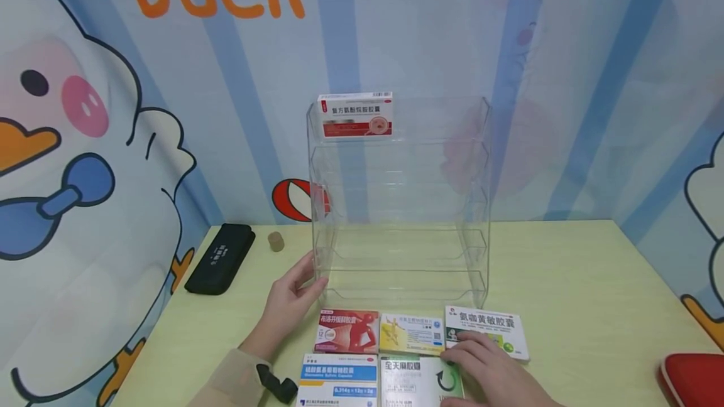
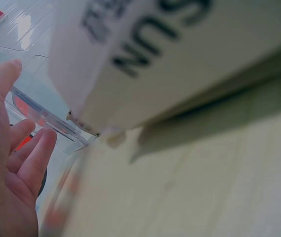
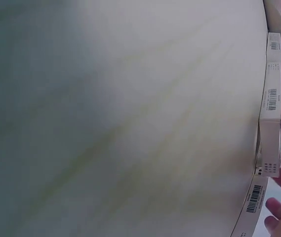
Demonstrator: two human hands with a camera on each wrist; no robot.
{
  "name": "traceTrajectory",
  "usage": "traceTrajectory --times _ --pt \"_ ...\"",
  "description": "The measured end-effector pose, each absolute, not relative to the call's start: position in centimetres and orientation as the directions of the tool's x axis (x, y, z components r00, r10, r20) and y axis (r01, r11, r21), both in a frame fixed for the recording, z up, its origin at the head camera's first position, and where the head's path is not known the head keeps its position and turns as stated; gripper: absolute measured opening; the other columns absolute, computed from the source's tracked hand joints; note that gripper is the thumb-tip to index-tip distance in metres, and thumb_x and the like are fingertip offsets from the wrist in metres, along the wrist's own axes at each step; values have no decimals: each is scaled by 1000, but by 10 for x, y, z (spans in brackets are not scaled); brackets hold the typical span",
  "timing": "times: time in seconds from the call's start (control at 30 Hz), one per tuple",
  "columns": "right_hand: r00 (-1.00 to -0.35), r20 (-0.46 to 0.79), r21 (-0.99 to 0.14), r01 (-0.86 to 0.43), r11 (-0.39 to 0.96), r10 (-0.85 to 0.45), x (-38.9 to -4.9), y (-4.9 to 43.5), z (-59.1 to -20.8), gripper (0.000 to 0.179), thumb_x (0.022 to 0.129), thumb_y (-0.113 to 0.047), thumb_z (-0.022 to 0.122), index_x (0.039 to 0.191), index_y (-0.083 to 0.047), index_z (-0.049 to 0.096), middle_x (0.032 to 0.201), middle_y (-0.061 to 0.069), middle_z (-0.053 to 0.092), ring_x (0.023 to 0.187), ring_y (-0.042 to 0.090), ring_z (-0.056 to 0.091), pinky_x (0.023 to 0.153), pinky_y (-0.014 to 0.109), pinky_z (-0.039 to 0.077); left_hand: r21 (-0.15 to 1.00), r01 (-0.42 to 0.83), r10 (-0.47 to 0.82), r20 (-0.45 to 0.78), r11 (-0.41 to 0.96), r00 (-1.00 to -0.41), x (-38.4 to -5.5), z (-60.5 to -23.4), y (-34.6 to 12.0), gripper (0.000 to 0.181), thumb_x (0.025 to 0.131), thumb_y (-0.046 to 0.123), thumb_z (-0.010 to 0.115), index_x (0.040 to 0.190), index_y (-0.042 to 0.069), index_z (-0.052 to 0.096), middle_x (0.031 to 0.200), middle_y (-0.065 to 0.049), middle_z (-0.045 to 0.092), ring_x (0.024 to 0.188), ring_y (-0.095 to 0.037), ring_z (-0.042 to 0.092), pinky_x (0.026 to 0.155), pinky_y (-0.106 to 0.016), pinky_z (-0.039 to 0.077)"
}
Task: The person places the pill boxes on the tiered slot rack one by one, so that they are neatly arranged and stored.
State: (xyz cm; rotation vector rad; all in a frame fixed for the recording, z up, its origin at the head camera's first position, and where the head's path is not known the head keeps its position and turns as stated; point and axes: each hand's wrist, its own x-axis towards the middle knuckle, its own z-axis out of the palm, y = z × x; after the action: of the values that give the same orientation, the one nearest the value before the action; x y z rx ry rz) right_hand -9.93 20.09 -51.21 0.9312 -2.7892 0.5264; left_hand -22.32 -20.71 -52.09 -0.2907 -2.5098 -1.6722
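Note:
A clear plastic tiered rack [image 1: 396, 278] stands on the table. My left hand [image 1: 291, 297] is at its lower left side; the left wrist view shows the rack's edge between the spread thumb [image 2: 9, 74] and fingers. My right hand [image 1: 492, 372] rests over a white-and-green medicine box [image 1: 413, 382] and the lower edge of a white capsule box [image 1: 511, 325], its fingers spread loosely. Beside these lie a red medicine box [image 1: 347, 331], a yellow-and-white box [image 1: 413, 333] and a blue-and-white box [image 1: 338, 380]. Box ends [image 3: 272, 94] show beside the right thumb.
A red-and-white medicine box [image 1: 356, 117] stands in the rack's top tier at left. A black case [image 1: 220, 259] and a small brown cylinder [image 1: 276, 242] lie to the left. A red case [image 1: 692, 379] sits at the right edge. Behind hangs a printed cloth [image 1: 407, 30].

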Motion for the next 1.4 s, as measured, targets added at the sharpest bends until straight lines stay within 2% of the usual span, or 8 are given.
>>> traceTrajectory --times 0.17,0.43,0.63,0.8,0.93,1.03,1.17,1.4 --pt "-695 425 -237 -704 669 -580 -98 202 -515 56 94 -63 80 133 -24 75 125 -18 69 110 7 65 90 32 63 904 202 90 181 376 -979 -222 -520 -206 68 105 36 77 166 40 48 164 -2 62 151 -29 61 112 -36 60" --pt "-753 301 -468 -651 598 -585 -100 204 -502 46 98 -53 80 133 -24 76 126 -13 67 105 0 63 83 23 61 902 209 90 189 377 -978 -223 -520 -205 68 105 35 77 166 39 48 164 -3 61 151 -30 61 113 -37 60" --pt "-703 389 -531 -699 479 -595 -106 201 -490 23 99 -30 84 120 -26 78 119 -10 69 96 -4 66 75 15 61 898 224 92 205 378 -974 -223 -521 -206 69 105 32 77 168 29 48 163 -4 62 149 -31 63 112 -37 61" --pt "-654 477 -486 -753 444 -587 -114 196 -480 20 94 -20 87 112 -24 79 109 -11 71 88 -6 67 73 5 56 897 225 89 206 380 -974 -224 -521 -207 70 105 31 77 168 27 48 163 -4 62 149 -32 63 111 -37 61" --pt "-601 559 -410 -799 439 -571 -123 195 -469 26 88 -16 92 108 -25 79 109 -12 72 89 -1 68 73 5 54 898 222 93 202 379 -975 -223 -521 -205 69 105 32 77 168 30 48 164 -5 62 149 -32 63 112 -37 61" --pt "-566 625 -393 -823 410 -537 -134 197 -455 34 82 -5 94 108 -21 80 109 -7 73 90 5 71 74 7 58 899 221 93 200 379 -975 -223 -521 -205 68 105 32 77 167 34 48 163 -4 62 149 -31 63 112 -37 61" --pt "-564 663 -382 -820 427 -492 -151 201 -430 39 77 5 94 106 -17 80 108 -4 74 90 8 74 77 8 61 897 226 93 206 379 -974 -224 -521 -204 67 105 32 77 166 37 48 163 -4 62 149 -30 63 112 -37 61" --pt "-534 718 -277 -807 522 -446 -186 208 -384 38 75 6 95 105 -13 82 109 2 77 90 16 77 80 7 61 897 230 94 210 378 -973 -224 -521 -206 67 106 32 76 166 37 48 162 -4 63 148 -31 64 111 -36 61"
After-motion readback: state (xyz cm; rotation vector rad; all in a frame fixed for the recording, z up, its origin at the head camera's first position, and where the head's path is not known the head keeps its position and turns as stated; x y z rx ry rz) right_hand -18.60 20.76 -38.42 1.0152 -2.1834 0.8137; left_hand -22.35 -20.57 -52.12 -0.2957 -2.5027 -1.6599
